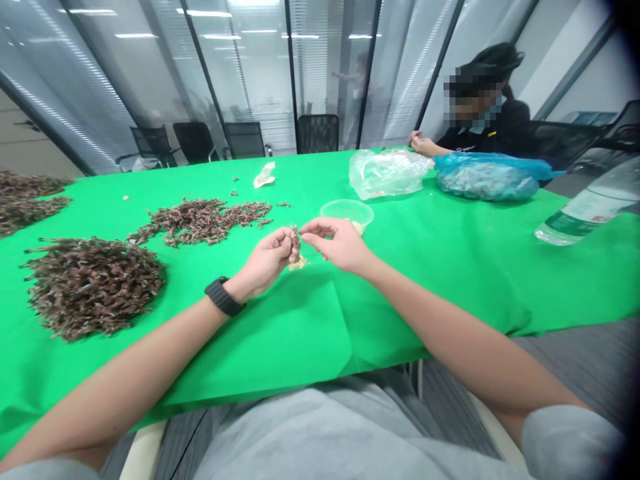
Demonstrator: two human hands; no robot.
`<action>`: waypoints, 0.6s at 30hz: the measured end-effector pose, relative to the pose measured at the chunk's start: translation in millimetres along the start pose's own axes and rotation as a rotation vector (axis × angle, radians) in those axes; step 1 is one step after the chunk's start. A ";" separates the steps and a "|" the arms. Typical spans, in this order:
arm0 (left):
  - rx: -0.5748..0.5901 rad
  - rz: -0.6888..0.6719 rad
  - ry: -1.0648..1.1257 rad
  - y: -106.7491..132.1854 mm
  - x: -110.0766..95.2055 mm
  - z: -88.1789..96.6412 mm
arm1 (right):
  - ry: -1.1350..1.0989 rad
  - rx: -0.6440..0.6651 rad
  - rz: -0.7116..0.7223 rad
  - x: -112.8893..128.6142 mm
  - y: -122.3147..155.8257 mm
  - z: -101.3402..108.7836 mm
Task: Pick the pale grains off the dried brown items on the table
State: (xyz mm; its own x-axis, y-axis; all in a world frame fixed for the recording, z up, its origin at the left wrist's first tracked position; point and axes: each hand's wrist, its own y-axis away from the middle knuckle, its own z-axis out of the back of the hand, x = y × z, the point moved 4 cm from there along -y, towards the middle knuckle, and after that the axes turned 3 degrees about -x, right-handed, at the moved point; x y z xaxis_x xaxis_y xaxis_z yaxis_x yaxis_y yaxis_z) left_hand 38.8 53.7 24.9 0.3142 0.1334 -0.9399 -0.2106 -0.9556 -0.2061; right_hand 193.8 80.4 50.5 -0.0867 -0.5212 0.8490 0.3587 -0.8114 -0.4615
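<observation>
My left hand [270, 259] and my right hand [336, 241] meet above the green cloth [425, 267] near its front edge. Both pinch a small brown dried piece [295, 235] held between their fingertips. A black band [224, 297] circles my left wrist. Right below the hands lies a small heap of pale crumbs [299, 264]. Just behind my right hand stands a small clear plastic bowl [347, 215] with pale bits inside.
Big heaps of dark dried pieces lie at left [93, 283], [205, 220], [25, 200]. A clear bag [387, 173], a blue bag [487, 177] and a lying plastic bottle [590, 207] sit at right. Another person [485, 110] works at the far side. Black chairs [245, 139] line the glass wall.
</observation>
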 end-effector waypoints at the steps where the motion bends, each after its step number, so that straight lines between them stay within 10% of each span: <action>1: 0.001 0.036 0.024 1.0 0.5 -1.4 | 0.022 -0.004 0.034 1.6 0.9 -0.6; 18: 0.023 0.161 0.093 7.3 -3.0 -9.2 | 0.529 -0.073 0.465 15.9 12.6 0.4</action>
State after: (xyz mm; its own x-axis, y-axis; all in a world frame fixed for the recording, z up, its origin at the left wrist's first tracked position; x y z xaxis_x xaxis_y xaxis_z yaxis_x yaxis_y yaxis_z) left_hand 44.8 43.9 28.7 0.3582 -0.0468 -0.9325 -0.2858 -0.9563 -0.0618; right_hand 197.3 61.9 58.2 -0.3862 -0.8615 0.3296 0.4066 -0.4797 -0.7775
